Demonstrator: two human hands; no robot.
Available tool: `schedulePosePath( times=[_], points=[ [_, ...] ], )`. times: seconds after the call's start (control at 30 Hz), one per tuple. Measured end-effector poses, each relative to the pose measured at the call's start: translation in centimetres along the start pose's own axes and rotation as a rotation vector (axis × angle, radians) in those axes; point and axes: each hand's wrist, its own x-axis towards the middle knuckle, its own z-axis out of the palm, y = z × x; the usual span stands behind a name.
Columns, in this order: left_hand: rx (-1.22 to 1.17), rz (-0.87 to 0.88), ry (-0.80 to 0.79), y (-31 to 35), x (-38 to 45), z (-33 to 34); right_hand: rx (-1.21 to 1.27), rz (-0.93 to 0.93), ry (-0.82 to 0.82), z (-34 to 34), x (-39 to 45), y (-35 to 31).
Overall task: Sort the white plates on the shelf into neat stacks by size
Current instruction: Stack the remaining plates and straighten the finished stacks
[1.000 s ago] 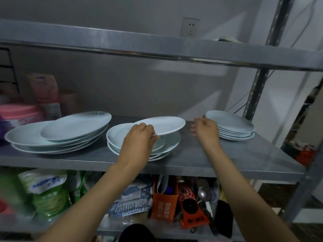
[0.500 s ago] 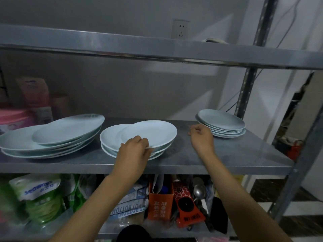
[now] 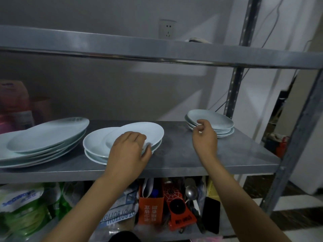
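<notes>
Three piles of white plates stand on the middle metal shelf. The large plates lie unevenly stacked at the left. A medium stack sits in the centre, its top plate shifted to the right. My left hand grips that top plate's front rim. Several small plates form a stack at the right. My right hand hovers at that stack's left edge with curled fingers, touching or nearly touching the rims.
An upper shelf runs overhead. Pink containers stand at the back left. Below are green bags, an orange box, a spoon and clutter. Steel uprights bound the right side.
My left hand lowered the tilted top plate onto the medium stack. My right hand moved right and back, from the bare shelf to the edge of the small stack.
</notes>
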Motion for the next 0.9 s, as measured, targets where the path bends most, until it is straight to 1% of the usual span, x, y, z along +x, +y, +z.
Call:
schedulePosePath(
  times=[0.13,0.23,0.33,0.43,0.5,0.6,0.67,0.73,0.8,0.9],
  points=[
    [-0.109,0.098,0.066,2.1,1.4,1.3,-0.143,-0.125,0.072,0.2,2.4,2.8],
    [-0.157,0.143,0.044,3.8,2.7,2.9,-0.255,-0.189,0.077,0.1,4.0,5.1],
    [-0.196,0.156,0.012,5.4,3.6,4.5,-0.359,-0.168,0.022,0.2,5.4,6.8],
    [-0.211,0.241,-0.045,7.1,4.0,6.5,-0.481,-0.175,-0.053,0.8,6.1,8.2],
    [-0.247,0.273,-0.088,8.0,4.2,8.2,-0.545,-0.145,-0.109,1.3,6.1,8.8],
    [-0.301,0.252,-0.129,8.7,4.7,10.6,-0.551,-0.118,-0.063,1.6,6.1,9.2],
    [-0.297,0.227,-0.158,8.9,5.5,12.3,-0.555,-0.127,-0.029,1.5,6.1,9.3],
    [-0.286,0.213,-0.177,9.4,6.8,13.6,-0.55,-0.083,-0.015,1.3,6.1,9.2],
    [-0.296,0.174,-0.167,9.8,8.0,14.5,-0.502,-0.05,0.025,1.2,6.2,8.9],
    [-0.3,0.106,-0.147,9.8,8.6,15.9,-0.402,-0.054,0.094,0.7,6.4,8.7]
  ],
)
